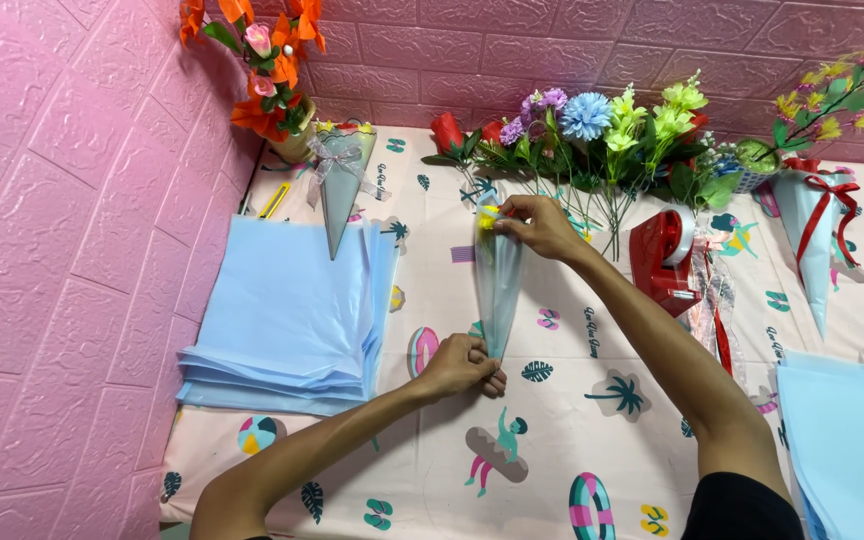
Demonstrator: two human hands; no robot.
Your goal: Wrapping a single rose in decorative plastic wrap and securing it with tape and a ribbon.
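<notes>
Currently: stack of blue sheets at left on patterned tablecloth. Left hand pinches pointed bottom tip of blue paper cone, lying mid-table. Right hand pinches cone's open top end. Red tape dispenser just right of right forearm. Artificial flowers along back wall.
</notes>
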